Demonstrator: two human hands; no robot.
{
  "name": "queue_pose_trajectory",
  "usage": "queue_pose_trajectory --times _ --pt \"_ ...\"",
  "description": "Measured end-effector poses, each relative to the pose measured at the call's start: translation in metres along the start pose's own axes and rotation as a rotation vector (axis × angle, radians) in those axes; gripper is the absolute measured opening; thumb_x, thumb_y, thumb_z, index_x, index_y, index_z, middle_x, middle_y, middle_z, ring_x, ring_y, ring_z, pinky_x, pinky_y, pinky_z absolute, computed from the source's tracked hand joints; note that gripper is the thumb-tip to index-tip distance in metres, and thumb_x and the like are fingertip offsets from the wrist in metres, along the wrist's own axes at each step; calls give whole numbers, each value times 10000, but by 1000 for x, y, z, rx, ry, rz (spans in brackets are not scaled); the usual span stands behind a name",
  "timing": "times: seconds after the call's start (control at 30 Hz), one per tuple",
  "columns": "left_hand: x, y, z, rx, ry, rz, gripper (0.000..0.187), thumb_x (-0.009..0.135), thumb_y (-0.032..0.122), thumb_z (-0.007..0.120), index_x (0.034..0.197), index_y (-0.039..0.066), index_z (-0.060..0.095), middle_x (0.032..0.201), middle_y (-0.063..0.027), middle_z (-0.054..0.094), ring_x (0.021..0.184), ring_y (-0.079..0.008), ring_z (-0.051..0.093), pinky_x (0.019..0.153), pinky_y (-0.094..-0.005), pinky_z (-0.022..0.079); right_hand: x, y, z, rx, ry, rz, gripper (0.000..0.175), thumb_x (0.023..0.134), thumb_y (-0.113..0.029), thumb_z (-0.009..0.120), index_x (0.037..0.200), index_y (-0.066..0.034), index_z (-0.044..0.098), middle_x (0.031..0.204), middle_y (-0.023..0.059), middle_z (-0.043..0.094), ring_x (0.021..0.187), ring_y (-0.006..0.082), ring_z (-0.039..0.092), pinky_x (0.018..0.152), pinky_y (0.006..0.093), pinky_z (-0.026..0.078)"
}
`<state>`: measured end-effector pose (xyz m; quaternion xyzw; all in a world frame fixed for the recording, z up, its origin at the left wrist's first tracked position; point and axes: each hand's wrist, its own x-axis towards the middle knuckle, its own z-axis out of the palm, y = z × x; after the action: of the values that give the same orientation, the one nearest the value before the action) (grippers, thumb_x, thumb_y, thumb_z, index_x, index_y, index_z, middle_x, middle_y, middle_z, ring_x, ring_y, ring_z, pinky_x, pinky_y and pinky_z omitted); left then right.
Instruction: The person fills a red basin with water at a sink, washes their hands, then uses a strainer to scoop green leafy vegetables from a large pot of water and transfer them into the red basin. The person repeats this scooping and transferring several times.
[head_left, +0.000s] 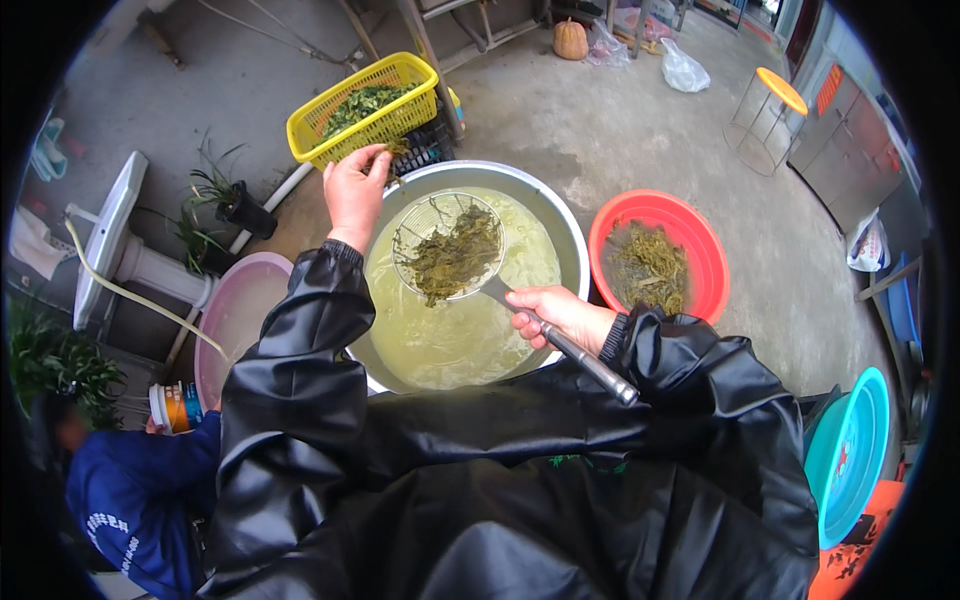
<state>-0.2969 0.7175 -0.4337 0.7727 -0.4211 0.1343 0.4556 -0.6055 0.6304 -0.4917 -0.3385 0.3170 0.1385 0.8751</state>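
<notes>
With my right hand (559, 315) I grip the metal handle (592, 364) of a wire skimmer (450, 244). Its round mesh head carries a heap of dark green cooked-looking leaves (457, 251), held over a large metal basin (576, 247) of cloudy yellow-green liquid (450, 349). Above the basin's upper left rim, my left hand (358, 187) pinches a small bunch of the same limp greens (397, 148) between thumb and fingers. To the right of the basin, a red plastic tub (709, 255) contains a pile of similar greens (652, 266) in murky water.
Beyond my left hand, a yellow plastic basket (300, 131) with chopped leaves rests on a black crate (426, 146). A pink tub (255, 274) stands at left, near a person in blue (142, 495) holding a bucket (176, 407). A teal basin (855, 465) leans at lower right.
</notes>
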Motion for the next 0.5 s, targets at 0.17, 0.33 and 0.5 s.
queue_pose_trajectory --times 0.17,0.33,0.5 --pt "-69 8 12 25 -719 1 362 791 285 731 1108 111 700 1131 -97 686 1103 -253 611 1016 -365 376 3 4 -9 -153 17 -71 170 988 -267 506 882 -149 444 672 -28 464 490 54 392 419 227 313" --pt "-106 33 -19 102 -737 58 306 834 268 707 1109 135 688 1169 -62 668 1165 -240 580 1115 -524 215 -7 -5 -9 -66 77 -142 190 976 -253 521 847 -123 470 663 -34 475 510 62 404 459 238 326" --pt "-137 51 -69 51 -735 -46 248 812 203 729 1036 101 704 1059 -88 698 1071 -250 628 1132 -490 229 -43 -40 -32 -140 226 -343 210 968 -280 539 851 -109 502 666 -36 492 529 71 443 479 239 362"
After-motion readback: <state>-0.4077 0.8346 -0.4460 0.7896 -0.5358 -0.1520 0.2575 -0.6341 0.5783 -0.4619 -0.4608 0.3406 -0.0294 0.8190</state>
